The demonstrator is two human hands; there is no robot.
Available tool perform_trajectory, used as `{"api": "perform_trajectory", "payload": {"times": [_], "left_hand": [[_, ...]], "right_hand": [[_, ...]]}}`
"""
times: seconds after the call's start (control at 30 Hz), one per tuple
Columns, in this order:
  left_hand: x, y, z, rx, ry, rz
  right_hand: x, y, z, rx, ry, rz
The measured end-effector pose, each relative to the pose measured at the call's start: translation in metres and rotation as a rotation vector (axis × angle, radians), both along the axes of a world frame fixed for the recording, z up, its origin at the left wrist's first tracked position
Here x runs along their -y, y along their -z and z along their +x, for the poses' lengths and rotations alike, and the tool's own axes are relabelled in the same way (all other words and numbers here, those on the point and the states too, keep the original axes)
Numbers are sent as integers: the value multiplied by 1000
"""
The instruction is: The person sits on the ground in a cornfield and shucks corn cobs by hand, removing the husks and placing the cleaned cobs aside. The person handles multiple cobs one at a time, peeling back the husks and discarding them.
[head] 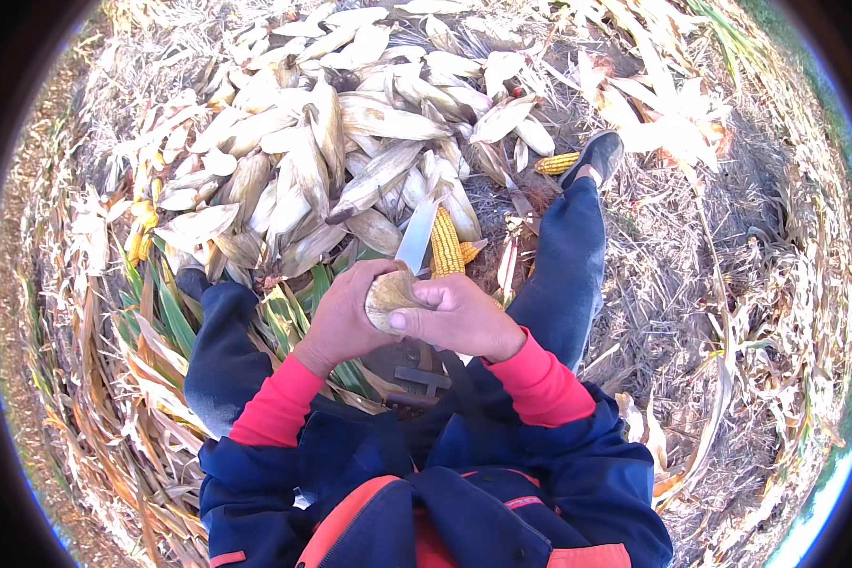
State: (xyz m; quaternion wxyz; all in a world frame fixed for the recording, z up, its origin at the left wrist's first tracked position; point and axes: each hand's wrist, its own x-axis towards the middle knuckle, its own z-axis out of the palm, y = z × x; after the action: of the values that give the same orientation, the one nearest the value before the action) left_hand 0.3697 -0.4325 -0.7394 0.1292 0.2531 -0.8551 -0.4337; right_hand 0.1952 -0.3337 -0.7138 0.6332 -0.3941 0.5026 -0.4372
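Note:
My left hand (348, 312) is closed around an ear of corn in its dry husk (389, 302), between my knees. From the other side, my right hand (461, 312) grips the same ear, its thumb pressed on the husk. A pale, flat husk leaf (419, 234) stands up just beyond the hands. Past my right hand a bare yellow corn cob (446, 245) lies on the ground, with a second husked cob (473, 250) beside it.
A large heap of unhusked ears (390, 117) lies ahead. Another bare cob (556, 164) touches my right shoe (600, 155). Several yellow cobs (142, 227) lie at the left. Cut stalks and leaves (163, 383) spread beside my left leg.

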Motion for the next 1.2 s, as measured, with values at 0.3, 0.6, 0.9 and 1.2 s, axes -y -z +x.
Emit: {"api": "perform_trajectory", "payload": {"times": [0.3, 0.6, 0.9, 1.2], "left_hand": [[-10, -35, -7, -534, -293, 954], [2, -40, -23, -698, -336, 1174], [48, -56, -51, -435, -109, 500], [72, 9, -92, -222, -187, 406]], "right_hand": [[-39, 4, -15, -164, 92, -206], [-13, 4, 31, 367, 245, -73], [71, -51, -27, -274, 398, -213], [111, 1, -64, -837, 316, -141]]}}
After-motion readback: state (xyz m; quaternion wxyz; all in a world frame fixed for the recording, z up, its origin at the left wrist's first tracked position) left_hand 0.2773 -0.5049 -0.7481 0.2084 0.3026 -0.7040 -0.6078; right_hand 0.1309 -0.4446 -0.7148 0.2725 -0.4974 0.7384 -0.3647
